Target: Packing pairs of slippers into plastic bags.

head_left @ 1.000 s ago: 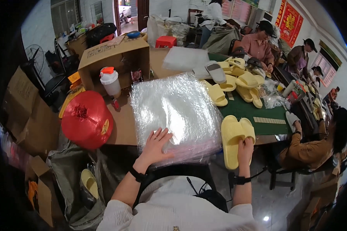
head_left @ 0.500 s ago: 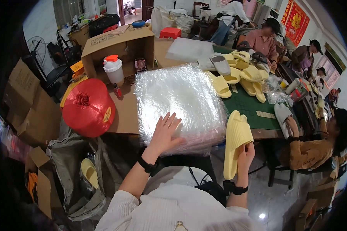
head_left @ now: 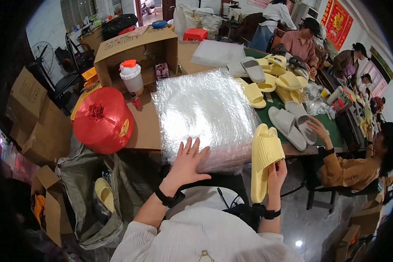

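Note:
My left hand (head_left: 188, 163) lies with its fingers spread at the near edge of a stack of clear plastic sheets or bags (head_left: 201, 105); it holds nothing. In my right hand (head_left: 276, 177) are yellow slippers (head_left: 264, 153), gripped near the strap and held upright, toes up, just off the table edge. Two toe ends show, so they look like a pair pressed together. To the right of the stack, several more yellow slippers (head_left: 254, 95) lie on the table. A pair of grey slippers (head_left: 287, 128) rests on the green mat (head_left: 334, 131).
A red roll of plastic twine (head_left: 102, 120) stands left of the stack, beside a white jar (head_left: 131, 76) and an open cardboard box (head_left: 135, 46). Below is a woven sack (head_left: 85, 218) with a yellow slipper inside. A co-worker's hand (head_left: 321, 131) is near the grey slippers.
The co-worker at the right has set grey slippers on the mat and let go. My left hand has slid slightly nearer to me over the plastic stack. My right hand keeps its hold.

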Available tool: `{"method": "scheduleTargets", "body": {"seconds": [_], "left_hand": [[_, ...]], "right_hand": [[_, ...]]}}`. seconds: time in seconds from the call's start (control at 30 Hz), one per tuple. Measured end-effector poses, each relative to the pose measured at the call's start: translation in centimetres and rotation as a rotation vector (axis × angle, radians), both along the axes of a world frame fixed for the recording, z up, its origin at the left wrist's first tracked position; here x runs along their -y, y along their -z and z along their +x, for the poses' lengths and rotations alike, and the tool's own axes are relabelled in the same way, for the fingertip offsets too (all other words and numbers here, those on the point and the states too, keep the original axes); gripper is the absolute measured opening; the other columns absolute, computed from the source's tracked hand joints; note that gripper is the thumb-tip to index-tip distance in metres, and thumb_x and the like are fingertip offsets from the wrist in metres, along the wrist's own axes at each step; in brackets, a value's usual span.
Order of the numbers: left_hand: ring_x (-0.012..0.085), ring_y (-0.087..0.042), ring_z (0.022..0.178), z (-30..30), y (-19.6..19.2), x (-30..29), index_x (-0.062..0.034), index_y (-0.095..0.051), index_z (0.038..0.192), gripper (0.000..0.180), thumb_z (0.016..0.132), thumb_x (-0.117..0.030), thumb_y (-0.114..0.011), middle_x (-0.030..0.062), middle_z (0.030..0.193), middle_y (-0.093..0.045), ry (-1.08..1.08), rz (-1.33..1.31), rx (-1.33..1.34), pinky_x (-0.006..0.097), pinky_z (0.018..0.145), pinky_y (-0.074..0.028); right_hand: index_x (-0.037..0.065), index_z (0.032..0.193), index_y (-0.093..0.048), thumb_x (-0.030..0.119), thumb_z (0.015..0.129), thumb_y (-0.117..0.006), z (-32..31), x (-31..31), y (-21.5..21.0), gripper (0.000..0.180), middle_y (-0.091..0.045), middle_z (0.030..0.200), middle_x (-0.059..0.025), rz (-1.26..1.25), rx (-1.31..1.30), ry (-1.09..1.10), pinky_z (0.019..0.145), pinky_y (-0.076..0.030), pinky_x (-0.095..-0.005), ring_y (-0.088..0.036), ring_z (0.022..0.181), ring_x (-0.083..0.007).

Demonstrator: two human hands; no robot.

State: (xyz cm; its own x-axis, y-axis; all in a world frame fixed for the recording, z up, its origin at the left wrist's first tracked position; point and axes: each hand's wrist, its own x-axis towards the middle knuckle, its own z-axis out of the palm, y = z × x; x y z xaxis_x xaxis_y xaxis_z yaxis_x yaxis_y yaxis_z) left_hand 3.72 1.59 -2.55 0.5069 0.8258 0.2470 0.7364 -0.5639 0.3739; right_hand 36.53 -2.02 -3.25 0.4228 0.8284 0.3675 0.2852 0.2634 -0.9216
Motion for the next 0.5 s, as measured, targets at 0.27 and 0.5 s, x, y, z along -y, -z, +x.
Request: {"method": "scheduleTargets", "body": {"seconds": [0.27, 0.5], "left_hand": [[0.0535, -0.010, 0.144, 1.1, 2.1, 0.3, -0.0138, -0.039, 0.149, 0.080, 0.082, -0.041, -0.072, 0.0293, 0.157, -0.017, -0.060, 0.071, -0.133, 0.066, 0.115, -0.008], [0.0467, -0.035, 0.137, 0.8, 1.7, -1.5, -0.0088, -0.063, 0.127, 0.037, 0.099, -0.025, -0.046, 0.0206, 0.142, -0.051, -0.143, -0.086, 0.359, 0.059, 0.113, -0.023]], "right_hand": [[-0.006, 0.110, -0.060, 0.001, 0.093, -0.059, -0.1, -0.1, -0.2, 0.019, -0.064, 0.096, -0.0070, -0.012, 0.080, 0.027, 0.079, -0.046, -0.0274, -0.058, 0.087, -0.0138], [-0.006, 0.111, -0.060, 0.001, 0.093, -0.060, 0.2, -0.3, 0.9, 0.020, -0.064, 0.097, -0.0083, 0.017, 0.045, 0.028, 0.079, -0.045, -0.0278, -0.059, 0.087, -0.0153]]}}
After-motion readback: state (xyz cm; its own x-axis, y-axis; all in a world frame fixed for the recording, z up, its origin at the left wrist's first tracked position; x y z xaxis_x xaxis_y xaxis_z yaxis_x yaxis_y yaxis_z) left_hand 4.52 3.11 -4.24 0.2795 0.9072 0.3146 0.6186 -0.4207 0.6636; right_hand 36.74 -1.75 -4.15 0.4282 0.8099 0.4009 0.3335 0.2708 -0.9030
